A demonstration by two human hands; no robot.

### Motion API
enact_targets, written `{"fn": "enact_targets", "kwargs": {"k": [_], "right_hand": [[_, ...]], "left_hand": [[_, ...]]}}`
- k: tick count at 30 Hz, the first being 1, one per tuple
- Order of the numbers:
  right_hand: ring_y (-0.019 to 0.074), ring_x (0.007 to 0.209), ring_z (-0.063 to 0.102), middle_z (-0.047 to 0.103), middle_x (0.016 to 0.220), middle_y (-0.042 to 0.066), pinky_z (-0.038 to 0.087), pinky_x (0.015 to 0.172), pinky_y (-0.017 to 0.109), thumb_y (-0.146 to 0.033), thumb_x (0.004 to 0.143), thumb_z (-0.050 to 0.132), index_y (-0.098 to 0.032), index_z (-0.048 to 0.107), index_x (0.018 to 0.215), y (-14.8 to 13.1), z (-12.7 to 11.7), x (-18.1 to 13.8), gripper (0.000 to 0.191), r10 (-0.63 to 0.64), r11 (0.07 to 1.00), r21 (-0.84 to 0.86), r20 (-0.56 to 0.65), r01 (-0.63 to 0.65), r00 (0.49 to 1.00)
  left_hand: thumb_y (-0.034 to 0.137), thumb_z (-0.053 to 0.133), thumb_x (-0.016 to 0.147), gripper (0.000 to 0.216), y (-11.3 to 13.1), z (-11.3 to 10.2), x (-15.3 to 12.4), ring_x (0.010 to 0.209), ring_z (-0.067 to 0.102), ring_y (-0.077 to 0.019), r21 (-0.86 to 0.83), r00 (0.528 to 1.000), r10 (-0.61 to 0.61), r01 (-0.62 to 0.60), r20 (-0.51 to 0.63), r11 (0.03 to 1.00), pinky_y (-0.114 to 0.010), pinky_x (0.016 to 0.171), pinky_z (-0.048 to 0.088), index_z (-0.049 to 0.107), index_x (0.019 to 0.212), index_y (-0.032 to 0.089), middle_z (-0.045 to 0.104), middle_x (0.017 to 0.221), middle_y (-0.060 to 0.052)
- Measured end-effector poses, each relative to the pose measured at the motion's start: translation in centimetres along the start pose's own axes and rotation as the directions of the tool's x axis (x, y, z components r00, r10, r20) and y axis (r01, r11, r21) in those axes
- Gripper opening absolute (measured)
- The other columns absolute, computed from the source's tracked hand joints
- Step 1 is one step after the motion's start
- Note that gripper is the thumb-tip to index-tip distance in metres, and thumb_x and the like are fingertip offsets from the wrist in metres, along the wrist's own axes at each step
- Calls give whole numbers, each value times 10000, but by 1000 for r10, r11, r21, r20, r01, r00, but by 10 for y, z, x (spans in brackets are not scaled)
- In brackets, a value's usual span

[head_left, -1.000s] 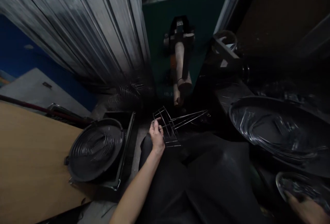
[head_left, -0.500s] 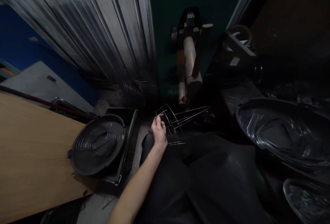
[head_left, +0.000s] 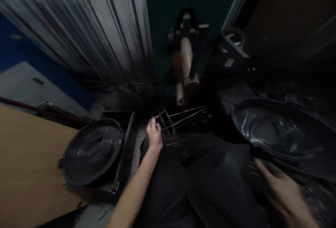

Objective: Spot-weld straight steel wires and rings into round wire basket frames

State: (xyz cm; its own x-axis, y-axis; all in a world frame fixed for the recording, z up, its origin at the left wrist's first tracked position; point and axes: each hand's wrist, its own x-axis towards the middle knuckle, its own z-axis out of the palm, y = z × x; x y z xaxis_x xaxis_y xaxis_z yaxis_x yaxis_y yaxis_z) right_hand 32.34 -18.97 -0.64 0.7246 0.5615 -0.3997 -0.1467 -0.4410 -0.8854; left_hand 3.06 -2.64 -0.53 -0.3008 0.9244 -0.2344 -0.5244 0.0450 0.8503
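Wire frame [head_left: 172, 124] sits pinched in the outstretched left hand [head_left: 154, 135]; beside the frame, the blurred right hand [head_left: 282, 189] hovers with fingers spread wide.

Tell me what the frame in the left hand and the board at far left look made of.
Wire frame, gripped by the left hand: thin bare metal wire, probably steel, since its rods glint silver. Board: wood or wood-look laminate, going by its flat, matte tan face; no grain is discernible.
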Motion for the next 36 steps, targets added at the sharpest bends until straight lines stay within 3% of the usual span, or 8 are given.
{"fn": "enact_targets", "kwargs": {"k": [2,4,7,11,18,26,36], "right_hand": [[141,504,546,618,621,47,443,400,230,-346,444,807,-190,668,642,-11,41,-7,288,36,987,151,140,-57,990],[107,481,503,586,573,21,389,363,186,-355,441,823,-157,661,618,-26,85,-13,311,-28,965,258,258,-41,966],[82,492,490,579,577,10,360,368,155,-374,474,833,-125,668,654,-50,142,-20,349,-136,926,377,335,0,932],[97,545,544,614,627,23,393,413,161,-361,468,844,-118,671,695,-73,181,-28,375,-186,865,501,384,-35,905],[101,562,560,617,649,15,380,415,166,-320,449,860,-124,666,701,-86,192,-41,373,-149,859,502,436,-103,887],[79,542,537,599,614,-11,363,391,139,-231,395,875,-134,649,683,-91,194,-42,379,-5,836,489,460,-249,888],[78,519,521,602,620,-10,349,367,147,-202,457,815,-154,632,665,-94,197,-44,282,-5,842,491,424,-225,905]], "left_hand": [[403,566,796,277,2,-2,1,359,187,-18,12,999,40,-40,4,999,-152,359,101,601,894,146,249,473,98],[414,566,796,290,4,-3,3,360,183,-17,29,997,82,-82,3,996,-150,358,102,603,891,143,243,469,99],[449,554,799,333,5,-6,5,363,181,-17,38,993,114,-114,0,993,-152,357,110,602,896,135,245,462,99],[493,537,801,375,4,-9,8,362,179,-20,41,994,107,-106,-22,994,-149,356,119,597,897,135,237,450,101],[545,573,754,412,1,-8,17,373,204,-19,59,991,123,-120,-47,991,-131,360,134,595,869,150,249,463,95],[550,544,781,421,-3,-1,22,382,196,-22,91,996,93,-92,-10,992,-140,374,144,609,874,145,224,472,95],[553,557,772,431,-3,6,22,383,205,-23,92,998,59,-58,-17,994,-144,384,149,617,864,137,239,474,95]]}}
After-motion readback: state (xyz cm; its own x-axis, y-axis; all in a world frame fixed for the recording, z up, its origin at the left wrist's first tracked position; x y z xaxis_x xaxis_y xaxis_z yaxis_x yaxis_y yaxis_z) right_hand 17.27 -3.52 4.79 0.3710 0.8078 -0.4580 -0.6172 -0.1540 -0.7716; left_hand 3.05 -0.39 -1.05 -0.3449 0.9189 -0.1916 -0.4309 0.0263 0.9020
